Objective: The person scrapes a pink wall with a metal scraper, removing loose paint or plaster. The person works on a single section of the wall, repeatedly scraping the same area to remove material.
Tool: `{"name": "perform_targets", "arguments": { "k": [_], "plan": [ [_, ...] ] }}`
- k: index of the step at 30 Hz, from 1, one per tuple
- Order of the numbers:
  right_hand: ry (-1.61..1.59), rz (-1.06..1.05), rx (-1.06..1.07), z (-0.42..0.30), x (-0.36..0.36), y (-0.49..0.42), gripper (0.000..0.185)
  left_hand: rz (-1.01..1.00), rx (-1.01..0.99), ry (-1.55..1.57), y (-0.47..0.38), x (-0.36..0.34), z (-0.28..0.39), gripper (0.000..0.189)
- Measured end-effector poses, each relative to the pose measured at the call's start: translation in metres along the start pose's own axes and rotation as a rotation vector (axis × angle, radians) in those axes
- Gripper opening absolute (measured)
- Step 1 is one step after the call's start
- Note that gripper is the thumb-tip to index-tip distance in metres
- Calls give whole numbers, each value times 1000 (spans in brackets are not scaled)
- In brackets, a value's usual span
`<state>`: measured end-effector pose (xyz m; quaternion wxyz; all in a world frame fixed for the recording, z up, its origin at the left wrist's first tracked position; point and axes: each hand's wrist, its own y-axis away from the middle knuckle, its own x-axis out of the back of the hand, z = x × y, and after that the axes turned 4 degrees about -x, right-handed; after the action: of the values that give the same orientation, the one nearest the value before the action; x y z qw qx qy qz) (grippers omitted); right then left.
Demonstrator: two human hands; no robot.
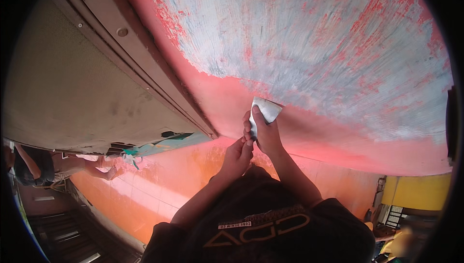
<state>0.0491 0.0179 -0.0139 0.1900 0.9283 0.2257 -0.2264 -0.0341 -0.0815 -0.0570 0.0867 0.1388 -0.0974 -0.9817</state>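
My right hand (268, 132) grips a flat metal scraper (270, 110), its thumb laid over the shiny blade and its fingers curled behind. The blade's wide edge points up towards the wall. Close below, my left hand (237, 156) has thumb and fingers pinched together at the scraper's narrow lower end, which the fingertips partly hide. Beyond both hands rises a pink wall (221, 92) with a large, streaky grey-white coated patch (290, 45), where pink shows through in places.
Left stands a brown frame (145, 56) around a mesh-textured panel (72, 82) with a torn lower edge. Below is an orange-pink surface (163, 179) with a light band. One person (36, 165) is at far left, bare foot showing; another person (395, 241) is at lower right, near a yellow panel (415, 192).
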Motion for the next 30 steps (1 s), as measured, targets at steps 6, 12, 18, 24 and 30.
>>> {"name": "perform_targets", "arguments": {
  "k": [6, 12, 18, 24, 30],
  "plan": [
    [-51, 77, 42, 7, -6, -4, 33, -38, -39, -40, -15, 15, -8, 27],
    [-20, 54, 174, -31, -32, -7, 34, -133, -122, -120, -25, 20, 30, 26],
    [-30, 125, 92, -3, -18, 2, 32, -88, 42, -114, -9, 20, 11, 28],
    [-24, 144, 86, -3, -19, -5, 32, -116, -15, -41, -20, 22, 8, 30],
    [15, 150, 63, -5, -23, -2, 32, -106, 84, -63, -13, 27, 19, 29]
  ]
}}
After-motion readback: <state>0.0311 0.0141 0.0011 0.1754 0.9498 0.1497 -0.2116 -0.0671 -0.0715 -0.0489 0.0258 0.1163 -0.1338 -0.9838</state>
